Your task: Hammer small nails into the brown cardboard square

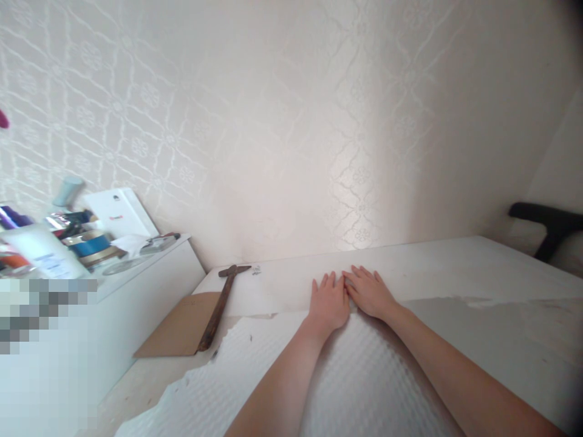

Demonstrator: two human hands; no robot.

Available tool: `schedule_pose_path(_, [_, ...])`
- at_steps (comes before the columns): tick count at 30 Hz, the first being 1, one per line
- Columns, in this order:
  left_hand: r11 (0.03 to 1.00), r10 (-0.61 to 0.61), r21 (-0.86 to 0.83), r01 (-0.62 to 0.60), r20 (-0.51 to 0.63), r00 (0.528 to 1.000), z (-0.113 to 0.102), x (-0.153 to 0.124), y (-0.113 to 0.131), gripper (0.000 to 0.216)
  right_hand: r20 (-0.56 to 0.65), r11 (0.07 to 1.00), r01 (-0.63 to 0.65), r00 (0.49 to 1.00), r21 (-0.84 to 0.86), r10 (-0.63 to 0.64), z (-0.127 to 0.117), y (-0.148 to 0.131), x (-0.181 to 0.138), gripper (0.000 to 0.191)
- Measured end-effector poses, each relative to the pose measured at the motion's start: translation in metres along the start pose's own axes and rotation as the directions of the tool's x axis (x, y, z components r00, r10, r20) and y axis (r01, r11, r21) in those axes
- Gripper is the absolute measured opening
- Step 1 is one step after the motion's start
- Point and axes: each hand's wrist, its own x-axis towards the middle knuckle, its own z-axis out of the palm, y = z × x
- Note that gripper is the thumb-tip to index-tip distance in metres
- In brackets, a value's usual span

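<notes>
Both palms lie face down, side by side, on a long white board (282,278) along the wall. My left hand (328,298) has its fingers stretched out and spread. My right hand (370,290) is likewise flat, its thumb side close against the left hand. Under my forearms a white textured sheet (359,376) with a ragged left edge spreads toward me. To the left, a hammer (219,312) with a wooden handle and rusty head rests partly on a brown cardboard piece (175,331), its head on the white board. Neither hand holds anything.
A white cabinet (136,328) stands at the left, its top crowded with a white tube (48,252), a blue tape roll (91,244) and a white box (121,212). Patterned wallpaper (282,121) covers the wall behind. At the right is a black chair armrest (549,221).
</notes>
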Motion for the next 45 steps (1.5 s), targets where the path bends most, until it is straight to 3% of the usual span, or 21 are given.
schedule_pose_path(45, [0.998, -0.002, -0.065, 0.0, -0.039, 0.999, -0.0001, -0.0012, 0.0017, 0.052, 0.011, 1.0, 0.006, 1.0, -0.014, -0.006, -0.0023, -0.0007, -0.0007, 0.05])
